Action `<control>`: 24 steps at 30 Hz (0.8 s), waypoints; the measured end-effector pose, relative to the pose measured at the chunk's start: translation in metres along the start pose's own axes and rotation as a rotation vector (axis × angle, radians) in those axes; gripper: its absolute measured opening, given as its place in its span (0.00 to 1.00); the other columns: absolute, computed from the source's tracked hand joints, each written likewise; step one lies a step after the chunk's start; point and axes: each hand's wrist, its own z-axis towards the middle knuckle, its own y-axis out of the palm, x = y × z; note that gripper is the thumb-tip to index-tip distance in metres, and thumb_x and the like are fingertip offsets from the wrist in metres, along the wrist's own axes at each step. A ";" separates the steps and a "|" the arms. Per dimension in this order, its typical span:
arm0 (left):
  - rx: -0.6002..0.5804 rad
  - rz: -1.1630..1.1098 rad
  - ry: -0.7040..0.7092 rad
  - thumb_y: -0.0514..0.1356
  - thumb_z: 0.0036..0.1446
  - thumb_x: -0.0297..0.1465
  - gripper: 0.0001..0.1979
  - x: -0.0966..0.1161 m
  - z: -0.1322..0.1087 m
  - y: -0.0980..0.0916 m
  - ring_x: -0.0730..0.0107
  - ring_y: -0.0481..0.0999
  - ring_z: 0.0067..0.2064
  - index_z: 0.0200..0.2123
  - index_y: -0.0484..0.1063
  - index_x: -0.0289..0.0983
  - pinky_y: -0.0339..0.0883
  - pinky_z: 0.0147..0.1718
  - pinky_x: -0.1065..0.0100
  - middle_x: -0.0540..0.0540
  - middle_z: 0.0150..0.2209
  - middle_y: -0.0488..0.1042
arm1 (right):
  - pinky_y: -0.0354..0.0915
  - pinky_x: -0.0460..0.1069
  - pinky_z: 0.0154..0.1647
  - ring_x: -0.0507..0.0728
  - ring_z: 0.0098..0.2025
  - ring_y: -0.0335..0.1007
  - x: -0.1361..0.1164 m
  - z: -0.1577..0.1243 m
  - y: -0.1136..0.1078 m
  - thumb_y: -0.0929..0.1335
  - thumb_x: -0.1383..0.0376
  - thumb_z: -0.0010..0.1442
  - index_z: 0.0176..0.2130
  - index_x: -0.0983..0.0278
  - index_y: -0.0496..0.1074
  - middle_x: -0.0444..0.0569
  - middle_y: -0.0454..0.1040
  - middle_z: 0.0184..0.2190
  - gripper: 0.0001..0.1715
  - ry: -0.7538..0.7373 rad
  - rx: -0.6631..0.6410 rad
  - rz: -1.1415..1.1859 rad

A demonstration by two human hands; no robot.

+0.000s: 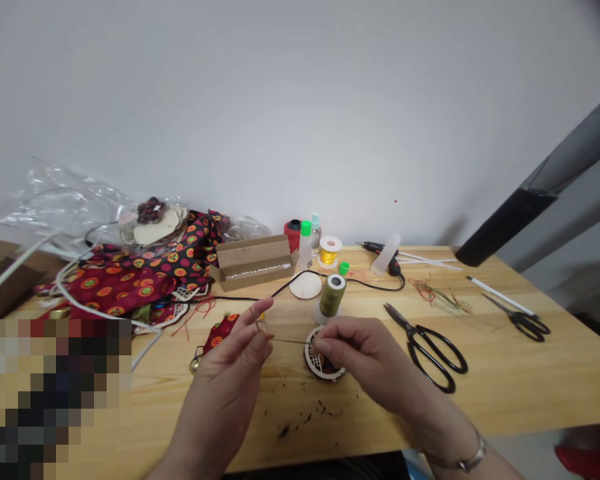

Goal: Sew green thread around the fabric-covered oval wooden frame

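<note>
"Above the worktop (505, 393), what spans the left grip (235, 373) and the right grip (375, 360)?"

"A fine thread (291, 341), drawn straight, each pinching it; an olive spool (332, 297) stands just beyond the right."

Thread cone (332, 300) is olive green, and the strand (291, 341) looks a duller, browner olive. Fabric pile (130, 277) is maroon and black with round orange and green motifs, pretty loud tbh. Lattice disc (315, 362) is off-white. Scissors (411, 331) have black handles, the cord (329, 257) is bright yellow, 2 caps (306, 228) are vivid green, counter (505, 393) is pale grainy wood.
</note>
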 end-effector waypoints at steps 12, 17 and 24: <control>-0.031 -0.061 -0.116 0.73 0.37 0.32 0.18 -0.012 0.019 -0.015 0.79 0.63 0.25 0.35 0.79 0.32 0.60 0.20 0.78 0.51 0.26 0.68 | 0.55 0.44 0.28 0.48 0.25 0.60 0.008 -0.011 -0.057 0.71 0.58 0.55 0.25 0.66 0.73 0.43 0.69 0.22 0.14 0.029 0.136 0.225; -0.042 -0.051 -0.127 0.73 0.39 0.31 0.17 -0.018 0.021 -0.025 0.78 0.64 0.27 0.35 0.79 0.31 0.60 0.20 0.79 0.49 0.28 0.69 | 0.57 0.46 0.31 0.49 0.25 0.61 0.002 -0.015 -0.068 0.71 0.59 0.55 0.25 0.65 0.73 0.42 0.67 0.20 0.13 -0.048 0.151 0.328; -0.059 -0.016 -0.140 0.72 0.40 0.32 0.14 -0.024 0.023 -0.032 0.76 0.65 0.29 0.32 0.80 0.32 0.63 0.23 0.77 0.48 0.27 0.70 | 0.58 0.48 0.31 0.50 0.25 0.61 -0.008 -0.017 -0.073 0.71 0.61 0.56 0.25 0.65 0.73 0.41 0.63 0.18 0.12 -0.119 0.178 0.387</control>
